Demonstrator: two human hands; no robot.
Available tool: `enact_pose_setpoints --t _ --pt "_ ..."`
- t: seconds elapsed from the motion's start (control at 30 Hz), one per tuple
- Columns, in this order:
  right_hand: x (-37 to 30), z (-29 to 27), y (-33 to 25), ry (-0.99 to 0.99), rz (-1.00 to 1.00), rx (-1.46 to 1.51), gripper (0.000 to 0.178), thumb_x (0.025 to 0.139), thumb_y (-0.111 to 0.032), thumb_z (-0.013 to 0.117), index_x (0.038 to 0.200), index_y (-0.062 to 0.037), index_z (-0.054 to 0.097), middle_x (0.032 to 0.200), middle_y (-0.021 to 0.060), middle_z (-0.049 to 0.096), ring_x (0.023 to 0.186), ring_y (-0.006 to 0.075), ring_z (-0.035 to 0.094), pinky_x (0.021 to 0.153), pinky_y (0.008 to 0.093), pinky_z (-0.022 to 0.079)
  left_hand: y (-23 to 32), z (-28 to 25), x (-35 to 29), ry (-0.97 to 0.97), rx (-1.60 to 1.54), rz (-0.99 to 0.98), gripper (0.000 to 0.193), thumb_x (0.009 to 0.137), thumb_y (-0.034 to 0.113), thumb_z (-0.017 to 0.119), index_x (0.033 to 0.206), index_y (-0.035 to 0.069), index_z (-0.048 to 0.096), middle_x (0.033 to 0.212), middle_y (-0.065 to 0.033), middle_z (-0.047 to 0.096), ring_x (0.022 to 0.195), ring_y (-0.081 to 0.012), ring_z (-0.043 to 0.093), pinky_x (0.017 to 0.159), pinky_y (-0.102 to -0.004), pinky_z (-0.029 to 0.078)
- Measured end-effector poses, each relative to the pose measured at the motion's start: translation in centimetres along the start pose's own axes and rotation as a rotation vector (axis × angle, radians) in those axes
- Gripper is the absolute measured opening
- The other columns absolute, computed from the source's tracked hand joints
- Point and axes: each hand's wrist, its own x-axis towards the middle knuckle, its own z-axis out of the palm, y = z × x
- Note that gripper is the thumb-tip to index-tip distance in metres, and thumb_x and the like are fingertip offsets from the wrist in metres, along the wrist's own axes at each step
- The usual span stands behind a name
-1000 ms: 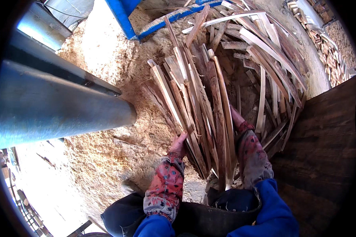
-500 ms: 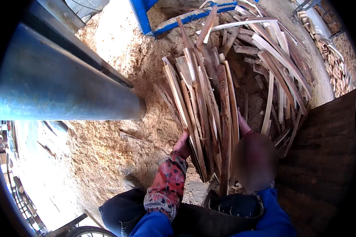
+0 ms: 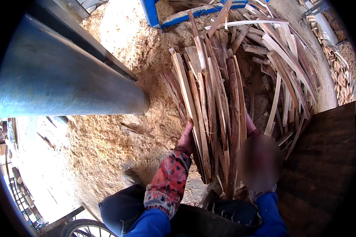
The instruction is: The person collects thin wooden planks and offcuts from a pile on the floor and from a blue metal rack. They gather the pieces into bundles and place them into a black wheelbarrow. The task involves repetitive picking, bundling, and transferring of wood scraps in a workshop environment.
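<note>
A thick bundle of long rough wood strips [image 3: 213, 114], some with bark on them, lies between my two hands, its near ends close to my knees. Against its left side presses my left hand [image 3: 185, 138], thumb up and fingers curled under the outer strips, partly hidden. My right hand [image 3: 250, 123] clasps the opposite side; only part of it shows past the strips, and a blurred patch covers the forearm behind it. Further right lies a heap of loose, curved wood strips [image 3: 286, 75].
At the left a large metal cylinder [image 3: 67, 79] juts over sawdust-covered ground [image 3: 103, 146]. A blue metal frame [image 3: 150, 14] stands at the far side. To the right is a dark brown panel [image 3: 316, 154], with stacked wood pieces [image 3: 340, 75] beyond. A spoked wheel [image 3: 85, 229] shows at lower left.
The view has shifted slightly, so the scene sits a little to the right. Both hands stay on the sides of the bundle, whose near ends have spread slightly.
</note>
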Motion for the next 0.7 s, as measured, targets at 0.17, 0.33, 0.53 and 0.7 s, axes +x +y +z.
enact_pose_setpoints --t 0.17,0.33,0.53,0.7 --pt "-0.2 -0.2 -1.2 0.001 -0.018 0.004 0.053 0.101 -0.029 0.039 0.145 -0.0029 0.025 0.122 0.0129 0.053 0.107 0.0202 0.054 0.093 0.0340 0.043 0.9 1.3 -1.0 -0.045 0.055 0.064 0.078 0.081 0.062 0.059 0.138 0.012 0.038 0.133 -0.0102 0.050 0.118 -0.0284 0.050 0.098 -0.0461 0.043" --pt "0.5 -0.1 -3.2 -0.014 -0.062 0.031 0.053 0.101 -0.028 0.039 0.145 -0.0032 0.025 0.125 0.0119 0.052 0.109 0.0191 0.053 0.094 0.0332 0.042 4.3 4.5 -3.7 -0.003 0.118 0.101 0.078 0.081 0.062 0.058 0.138 0.012 0.040 0.130 -0.0103 0.052 0.116 -0.0285 0.052 0.097 -0.0453 0.044" --pt "-1.2 -0.4 -5.5 -0.014 -0.104 0.093 0.052 0.101 -0.027 0.040 0.145 -0.0035 0.027 0.127 0.0106 0.050 0.111 0.0178 0.051 0.095 0.0323 0.042 8.2 9.8 -8.9 0.002 0.173 0.131 0.075 0.082 0.059 0.059 0.137 0.012 0.040 0.126 -0.0099 0.053 0.112 -0.0270 0.054 0.095 -0.0431 0.045" --pt "-4.7 -1.9 -8.4 0.062 -0.159 0.124 0.051 0.101 -0.026 0.040 0.145 -0.0038 0.027 0.129 0.0095 0.048 0.112 0.0167 0.050 0.095 0.0315 0.041 10.5 13.5 -11.4 -0.030 0.164 0.078 0.074 0.082 0.059 0.059 0.136 0.011 0.041 0.130 -0.0092 0.051 0.115 -0.0252 0.051 0.096 -0.0426 0.044"
